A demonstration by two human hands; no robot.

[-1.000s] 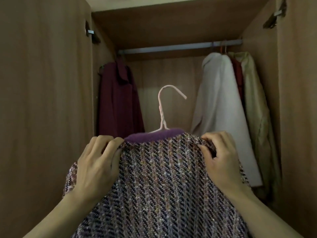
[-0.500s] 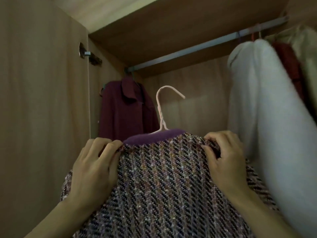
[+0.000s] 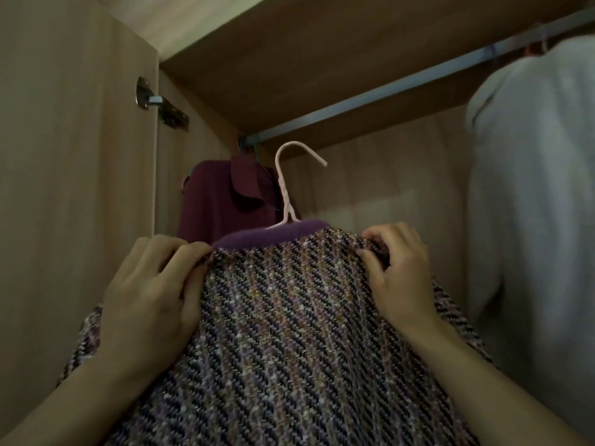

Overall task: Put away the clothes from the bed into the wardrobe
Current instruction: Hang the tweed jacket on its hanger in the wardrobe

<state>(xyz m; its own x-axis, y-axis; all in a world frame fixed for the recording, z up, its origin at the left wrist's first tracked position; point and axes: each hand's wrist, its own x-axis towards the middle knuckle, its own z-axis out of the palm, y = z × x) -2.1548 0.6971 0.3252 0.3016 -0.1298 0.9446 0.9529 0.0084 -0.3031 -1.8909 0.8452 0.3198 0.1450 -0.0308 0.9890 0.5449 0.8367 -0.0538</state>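
A purple tweed jacket with a plain purple collar hangs on a pink hanger in front of me, inside the open wardrobe. My left hand grips its left shoulder, and my right hand pinches its right shoulder. The hanger's hook points up and right, just below the metal rail and clear of it. The lower part of the jacket runs out of view.
A dark red shirt hangs at the rail's left end. A white garment hangs close on the right. The wardrobe's left door with its hinge stands beside my left arm. The shelf board lies just above the rail.
The view has closed in and tilted up and left. The jacket and hanger have risen nearer the rail. The white garment has slid to the right edge. Both hands keep their hold.
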